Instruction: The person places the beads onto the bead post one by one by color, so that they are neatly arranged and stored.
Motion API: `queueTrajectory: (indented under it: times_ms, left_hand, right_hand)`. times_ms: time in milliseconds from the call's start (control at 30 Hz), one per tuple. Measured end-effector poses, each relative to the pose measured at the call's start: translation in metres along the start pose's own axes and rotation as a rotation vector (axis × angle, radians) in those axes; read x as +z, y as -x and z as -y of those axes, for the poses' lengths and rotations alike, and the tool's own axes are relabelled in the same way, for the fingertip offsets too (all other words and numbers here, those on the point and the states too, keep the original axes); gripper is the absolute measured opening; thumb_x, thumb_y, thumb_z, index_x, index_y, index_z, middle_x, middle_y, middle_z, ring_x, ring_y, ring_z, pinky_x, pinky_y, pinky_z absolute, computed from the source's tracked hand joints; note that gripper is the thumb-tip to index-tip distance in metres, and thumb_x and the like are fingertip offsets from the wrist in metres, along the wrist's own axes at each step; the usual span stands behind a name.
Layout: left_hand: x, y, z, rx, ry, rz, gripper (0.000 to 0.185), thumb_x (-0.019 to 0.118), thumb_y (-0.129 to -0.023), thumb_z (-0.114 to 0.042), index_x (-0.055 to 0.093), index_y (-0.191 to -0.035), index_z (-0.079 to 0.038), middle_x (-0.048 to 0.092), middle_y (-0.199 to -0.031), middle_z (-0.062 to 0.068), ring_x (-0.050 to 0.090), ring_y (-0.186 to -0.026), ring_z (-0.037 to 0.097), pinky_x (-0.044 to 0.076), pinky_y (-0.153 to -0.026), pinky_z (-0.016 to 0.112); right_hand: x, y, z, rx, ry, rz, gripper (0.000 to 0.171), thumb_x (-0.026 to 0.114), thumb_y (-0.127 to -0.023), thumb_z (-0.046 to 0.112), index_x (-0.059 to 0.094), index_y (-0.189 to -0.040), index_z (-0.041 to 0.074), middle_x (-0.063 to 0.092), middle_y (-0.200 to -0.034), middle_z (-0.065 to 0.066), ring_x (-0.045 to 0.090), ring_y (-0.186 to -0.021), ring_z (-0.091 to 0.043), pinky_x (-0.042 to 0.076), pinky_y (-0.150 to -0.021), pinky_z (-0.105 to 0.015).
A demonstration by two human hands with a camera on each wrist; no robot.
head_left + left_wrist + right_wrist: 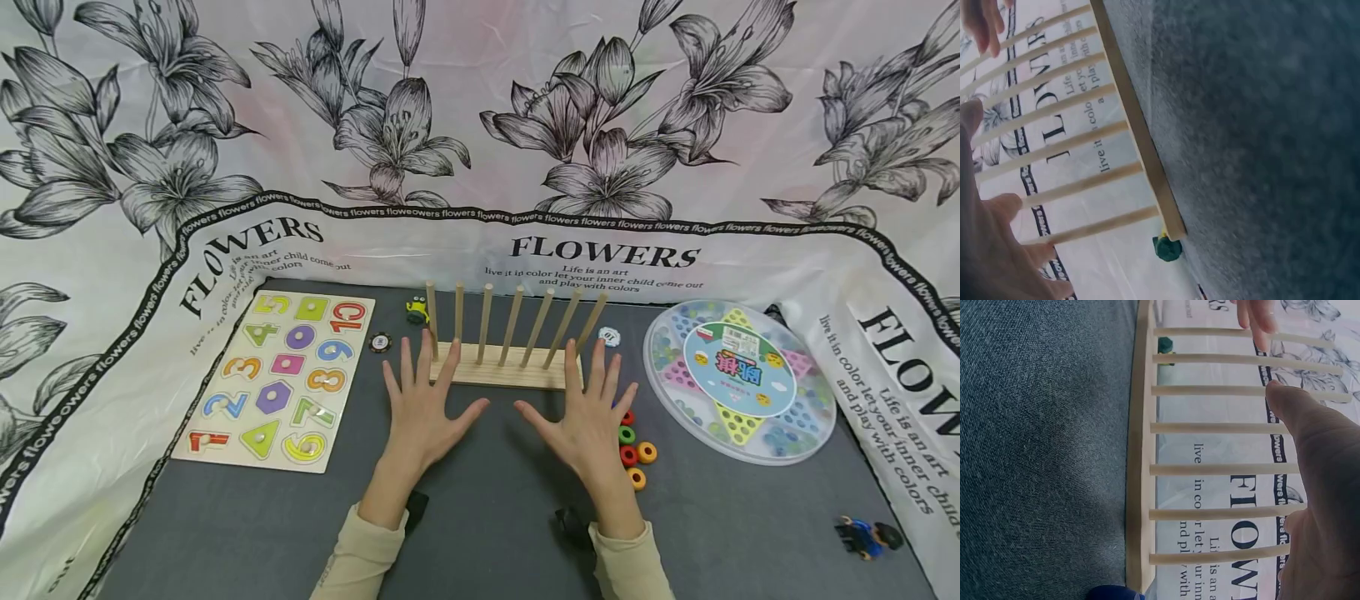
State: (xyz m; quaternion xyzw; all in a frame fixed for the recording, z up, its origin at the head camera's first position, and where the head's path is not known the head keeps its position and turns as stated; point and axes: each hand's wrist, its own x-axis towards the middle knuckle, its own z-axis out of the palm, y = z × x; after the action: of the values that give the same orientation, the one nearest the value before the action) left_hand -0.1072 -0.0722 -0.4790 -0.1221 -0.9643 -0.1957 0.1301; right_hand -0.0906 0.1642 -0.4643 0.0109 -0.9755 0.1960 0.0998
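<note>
A wooden peg rack (506, 377) with several upright dowels stands at the middle of the grey table. My left hand (423, 408) hovers before its left end, fingers spread and nothing held. The right hand (588, 421), also spread and holding nothing, is before the rack's right end. In the left wrist view the rack's base (1141, 137) runs past the left hand (1004, 250). The right wrist view shows the base (1140, 450) beside the right hand (1329, 462). Red, green and orange beads (647, 452) lie by the right hand, which partly hides the group.
On the left lies a number-and-shape puzzle board (288, 383). A poker chip (380, 342) and a small yellow-green toy (417, 311) sit between board and rack. To the right are a white chip (609, 337), a round board game (738, 379) and a toy figure (868, 537).
</note>
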Motion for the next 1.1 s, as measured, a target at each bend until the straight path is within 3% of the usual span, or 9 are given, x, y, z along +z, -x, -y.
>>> queueTrajectory:
  times_ms: [133, 367, 533, 667, 867, 1100]
  left_hand:
    - [-0.001, -0.001, 0.007, 0.033, 0.044, -0.037, 0.093, 0.06, -0.085, -0.065, 0.017, -0.16, -0.031, 0.008, -0.164, 0.015, 0.002, -0.148, 0.044, 0.002, -0.113, 0.072]
    - [-0.002, -0.003, 0.022, 0.07, 0.177, -0.102, 0.086, 0.037, -0.09, -0.077, 0.021, -0.159, -0.028, 0.016, -0.162, 0.018, 0.007, -0.148, 0.044, 0.008, -0.113, 0.072]
    - [-0.003, -0.006, 0.033, 0.097, 0.287, -0.124, 0.077, 0.055, -0.092, -0.055, 0.03, -0.157, -0.02, 0.026, -0.158, 0.02, 0.016, -0.147, 0.041, 0.018, -0.112, 0.071]
    - [-0.004, -0.009, 0.039, 0.095, 0.434, -0.09, 0.073, 0.063, -0.091, -0.036, 0.034, -0.153, -0.011, 0.031, -0.156, 0.02, 0.023, -0.145, 0.04, 0.024, -0.113, 0.067]
    - [0.001, -0.013, 0.049, 0.007, 0.652, -0.02, 0.074, 0.068, -0.093, -0.023, 0.027, -0.152, -0.005, 0.036, -0.153, 0.017, 0.032, -0.142, 0.036, 0.03, -0.114, 0.058]
    - [0.007, -0.023, 0.066, -0.047, 0.812, 0.059, 0.079, 0.067, -0.093, -0.015, 0.018, -0.152, 0.001, 0.036, -0.151, 0.027, 0.031, -0.142, 0.039, 0.029, -0.112, 0.064]
  right_hand:
    - [-0.001, 0.0, 0.002, -0.005, 0.004, 0.003, 0.115, 0.068, -0.077, 0.069, 0.006, -0.161, 0.021, -0.005, -0.163, -0.02, -0.011, -0.147, -0.045, -0.002, -0.107, -0.079]
    - [0.0, -0.002, 0.004, -0.014, 0.004, 0.01, 0.114, 0.068, -0.078, 0.069, 0.008, -0.161, 0.02, -0.008, -0.164, -0.017, -0.009, -0.147, -0.046, -0.001, -0.107, -0.079]
    - [-0.001, -0.002, 0.004, -0.009, -0.022, 0.04, 0.114, 0.069, -0.078, 0.067, 0.006, -0.161, 0.02, -0.011, -0.164, -0.017, -0.013, -0.147, -0.044, -0.003, -0.108, -0.078]
    - [0.0, -0.001, 0.003, -0.01, -0.025, 0.043, 0.115, 0.07, -0.078, 0.066, 0.003, -0.161, 0.022, -0.01, -0.163, -0.018, -0.012, -0.147, -0.044, -0.002, -0.108, -0.078]
    - [0.001, -0.001, 0.004, -0.039, -0.033, 0.029, 0.115, 0.071, -0.079, 0.064, 0.002, -0.161, 0.023, -0.01, -0.163, -0.017, -0.01, -0.147, -0.045, -0.002, -0.108, -0.078]
    - [0.001, -0.002, 0.007, -0.063, -0.043, 0.01, 0.113, 0.071, -0.079, 0.062, 0.004, -0.161, 0.023, -0.009, -0.164, -0.016, -0.009, -0.148, -0.044, 0.0, -0.109, -0.077]
